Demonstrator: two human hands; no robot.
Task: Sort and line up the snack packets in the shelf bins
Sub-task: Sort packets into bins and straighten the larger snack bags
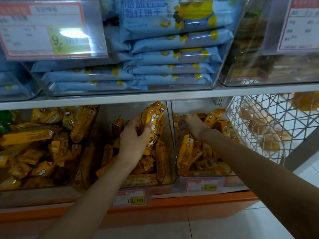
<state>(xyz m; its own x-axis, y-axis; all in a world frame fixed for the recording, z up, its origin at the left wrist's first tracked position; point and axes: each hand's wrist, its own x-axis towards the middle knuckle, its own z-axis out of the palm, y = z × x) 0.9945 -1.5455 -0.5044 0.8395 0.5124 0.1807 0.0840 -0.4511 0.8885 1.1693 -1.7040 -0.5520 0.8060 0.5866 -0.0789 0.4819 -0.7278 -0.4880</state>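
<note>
- Upper shelf (120, 99): a white board carrying clear bins side by side. The blue bin (172, 87) holds stacked blue packets (172, 54); the brown bin (269, 82) sits just right of it.
- Lower shelf (198, 202): orange front edge, with three clear bins in a row, left bin (51, 192), middle bin (134, 107) and right bin (189, 106), all holding yellow packets (34, 135).
- Wire basket (269, 109): just beside the right bin.

Right hand (191, 125): fingertips buried among packets (188, 149), grip unclear.
Upper left price tag (43, 30): print blurred, glare.
Upper right price tag (302, 26): edge-cropped.

Single head-worn view looks forward and down, close to the shelf bins (170, 107).
</note>
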